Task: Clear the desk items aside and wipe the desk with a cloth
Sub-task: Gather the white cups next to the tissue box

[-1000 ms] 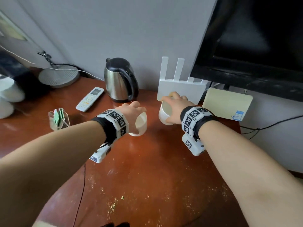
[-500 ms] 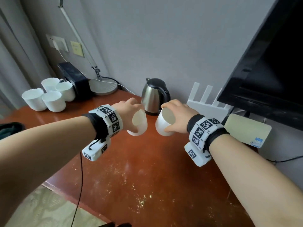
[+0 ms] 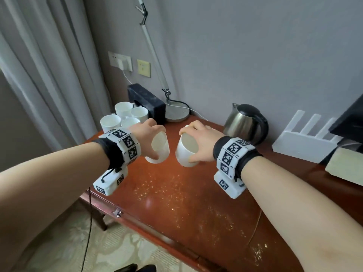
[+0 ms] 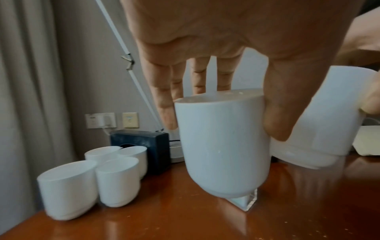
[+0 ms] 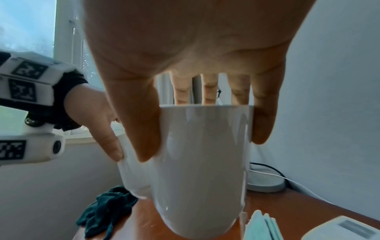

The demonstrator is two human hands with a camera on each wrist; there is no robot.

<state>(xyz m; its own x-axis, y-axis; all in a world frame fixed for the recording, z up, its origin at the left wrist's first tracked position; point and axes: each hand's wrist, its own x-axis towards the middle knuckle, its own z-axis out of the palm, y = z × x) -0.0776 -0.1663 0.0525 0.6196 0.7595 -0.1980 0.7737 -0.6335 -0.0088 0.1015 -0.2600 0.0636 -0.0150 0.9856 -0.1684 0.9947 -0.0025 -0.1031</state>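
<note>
My left hand grips a white cup from above by its rim, held above the red-brown desk. In the left wrist view the cup hangs upright under my fingers. Just to its right, my right hand grips a second white cup the same way; the right wrist view shows that cup clear of the wood. A dark green cloth lies crumpled at the desk's left end. Several white cups stand grouped at the back left corner.
Behind the cups stand a black box and a lamp base with cables. A steel kettle, a white router, a cream box and a TV line the back right. A remote lies nearby.
Both hands have carried their cups up off the desk and leftwards, from in front of the router to near the grouped cups. The head view has swung left.
</note>
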